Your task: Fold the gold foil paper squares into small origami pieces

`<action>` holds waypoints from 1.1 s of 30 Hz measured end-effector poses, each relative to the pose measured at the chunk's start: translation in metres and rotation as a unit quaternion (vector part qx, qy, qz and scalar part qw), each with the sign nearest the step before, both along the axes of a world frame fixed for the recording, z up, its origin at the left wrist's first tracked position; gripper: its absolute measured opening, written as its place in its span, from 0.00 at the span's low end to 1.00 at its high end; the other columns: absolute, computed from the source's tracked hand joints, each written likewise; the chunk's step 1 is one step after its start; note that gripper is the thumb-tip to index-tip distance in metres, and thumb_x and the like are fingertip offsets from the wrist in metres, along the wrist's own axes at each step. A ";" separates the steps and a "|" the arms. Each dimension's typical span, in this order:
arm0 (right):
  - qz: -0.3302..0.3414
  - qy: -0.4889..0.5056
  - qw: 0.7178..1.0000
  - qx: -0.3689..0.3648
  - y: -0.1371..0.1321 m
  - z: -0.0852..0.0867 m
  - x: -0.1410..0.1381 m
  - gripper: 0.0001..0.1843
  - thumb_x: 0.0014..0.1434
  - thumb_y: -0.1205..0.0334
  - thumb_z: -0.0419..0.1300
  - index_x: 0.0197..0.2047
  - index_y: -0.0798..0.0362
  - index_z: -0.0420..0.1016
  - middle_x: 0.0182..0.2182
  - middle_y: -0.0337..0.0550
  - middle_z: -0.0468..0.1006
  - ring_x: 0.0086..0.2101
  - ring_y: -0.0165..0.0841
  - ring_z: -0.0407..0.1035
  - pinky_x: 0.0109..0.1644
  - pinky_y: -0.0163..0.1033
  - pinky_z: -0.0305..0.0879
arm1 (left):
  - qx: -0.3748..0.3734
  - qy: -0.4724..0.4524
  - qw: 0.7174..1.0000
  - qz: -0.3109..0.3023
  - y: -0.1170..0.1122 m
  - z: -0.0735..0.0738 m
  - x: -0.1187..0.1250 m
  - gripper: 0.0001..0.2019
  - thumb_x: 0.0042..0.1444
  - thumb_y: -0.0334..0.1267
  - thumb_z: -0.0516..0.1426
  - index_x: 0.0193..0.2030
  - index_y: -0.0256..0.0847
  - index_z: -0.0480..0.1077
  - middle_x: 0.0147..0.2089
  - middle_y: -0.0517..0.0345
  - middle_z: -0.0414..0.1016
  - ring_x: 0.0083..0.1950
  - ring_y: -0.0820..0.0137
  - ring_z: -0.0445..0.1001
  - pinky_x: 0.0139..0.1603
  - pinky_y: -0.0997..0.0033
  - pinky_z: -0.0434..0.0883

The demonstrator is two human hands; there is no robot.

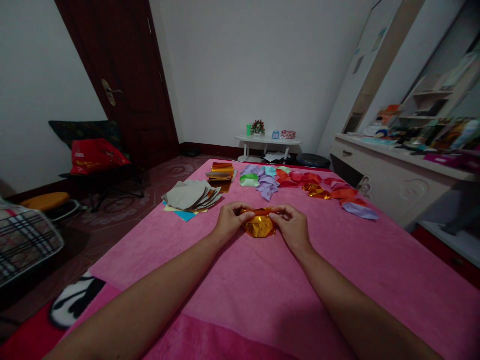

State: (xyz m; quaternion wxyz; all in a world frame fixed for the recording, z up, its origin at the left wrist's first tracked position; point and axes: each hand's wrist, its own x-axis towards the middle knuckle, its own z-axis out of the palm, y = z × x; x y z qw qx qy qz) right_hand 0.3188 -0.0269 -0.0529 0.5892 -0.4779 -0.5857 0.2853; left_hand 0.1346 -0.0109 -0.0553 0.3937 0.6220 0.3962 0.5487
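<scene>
A piece of shiny gold foil paper (259, 227), partly folded, lies over the pink cloth in the middle of the table. My left hand (233, 220) pinches its upper left edge between thumb and fingers. At the upper right edge, my right hand (291, 225) grips the same sheet in a like pinch. The paper's top is folded over between my thumbs, and its lower part hangs toward me with cut-looking corners. Some fingertips are hidden behind the paper.
Left of my hands lie a fanned stack of greyish paper sheets (189, 195) and a stack of gold foil sheets (222, 172). Folded coloured paper pieces (267, 186) spread across the far side and right. Beyond stands a small white table (268, 139); a cluttered dresser (397, 165) is at right.
</scene>
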 end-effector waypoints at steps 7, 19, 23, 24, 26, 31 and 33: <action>-0.012 -0.036 0.998 0.049 0.000 0.003 0.002 0.05 0.45 0.60 0.65 0.25 0.53 0.77 0.42 0.48 0.74 0.40 0.37 0.69 0.39 0.38 0.66 | -0.004 -0.003 1.000 -0.007 -0.002 0.002 0.001 0.09 0.43 0.37 0.65 0.30 0.33 0.76 0.28 0.55 0.77 0.27 0.72 0.73 0.30 0.74 0.69; 0.044 0.052 0.997 -0.032 0.002 -0.002 0.004 0.14 0.42 0.54 0.69 0.27 0.56 0.78 0.23 0.41 0.76 0.24 0.31 0.67 0.28 0.35 0.65 | 0.042 0.035 0.999 0.000 0.001 -0.001 -0.002 0.06 0.47 0.37 0.63 0.29 0.36 0.77 0.29 0.55 0.75 0.30 0.70 0.72 0.33 0.72 0.68; 0.036 0.058 0.997 -0.030 0.003 -0.003 0.005 0.15 0.41 0.53 0.69 0.27 0.56 0.78 0.23 0.42 0.77 0.24 0.31 0.67 0.28 0.35 0.65 | 0.080 0.048 0.994 0.059 0.004 -0.001 -0.004 0.04 0.44 0.36 0.65 0.28 0.39 0.78 0.39 0.53 0.73 0.45 0.65 0.71 0.46 0.67 0.68; 0.031 0.059 0.997 -0.029 0.003 -0.004 0.005 0.15 0.41 0.52 0.69 0.27 0.56 0.78 0.23 0.42 0.77 0.24 0.31 0.68 0.27 0.35 0.65 | 0.089 0.051 0.992 0.072 0.005 -0.001 -0.005 0.04 0.43 0.36 0.65 0.27 0.39 0.78 0.43 0.52 0.72 0.48 0.64 0.70 0.50 0.66 0.67; 0.020 0.062 0.998 -0.025 0.004 -0.004 0.006 0.16 0.42 0.52 0.69 0.28 0.56 0.78 0.24 0.41 0.77 0.24 0.31 0.68 0.27 0.35 0.65 | 0.101 0.058 0.989 0.085 0.006 -0.001 -0.007 0.04 0.45 0.36 0.65 0.27 0.38 0.77 0.47 0.51 0.71 0.51 0.63 0.69 0.54 0.64 0.65; 0.020 0.051 0.998 -0.023 0.003 -0.002 0.005 0.14 0.41 0.53 0.69 0.26 0.55 0.78 0.23 0.42 0.78 0.25 0.32 0.69 0.30 0.36 0.66 | 0.088 0.084 0.992 0.026 0.001 -0.002 -0.003 0.04 0.49 0.34 0.61 0.32 0.37 0.76 0.33 0.55 0.77 0.35 0.69 0.74 0.40 0.69 0.70; 0.034 0.041 0.998 -0.027 0.000 0.000 0.002 0.12 0.40 0.55 0.70 0.25 0.55 0.78 0.23 0.42 0.78 0.24 0.32 0.69 0.30 0.37 0.66 | 0.084 0.097 0.992 -0.014 -0.004 0.000 0.000 0.06 0.49 0.33 0.61 0.35 0.37 0.76 0.32 0.56 0.78 0.32 0.70 0.74 0.36 0.72 0.71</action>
